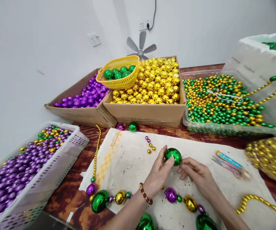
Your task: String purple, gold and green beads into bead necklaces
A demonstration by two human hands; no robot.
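Observation:
My left hand (160,169) grips a large shiny green bead (173,156) between thumb and fingers, above the white cloth. A thin pale line, a thread or a needle, rises from the bead's upper left. At the bead's right side, my right hand (195,174) has its fingers pinched together; what they hold is too small to make out. Below my hands lies a strung garland with a purple bead (170,195), a gold bead (190,203) and large green beads (100,201). My forearm partly covers it. Several small loose purple and gold beads (150,145) rest beyond my left hand.
Cardboard boxes of purple beads (85,94) and gold beads (152,83) stand behind, with a yellow basket (118,83) on top. A clear tub (224,127) is back right; a white crate (78,135) is left. Scissors (227,166) and a blue-orange cutter (228,158) lie right.

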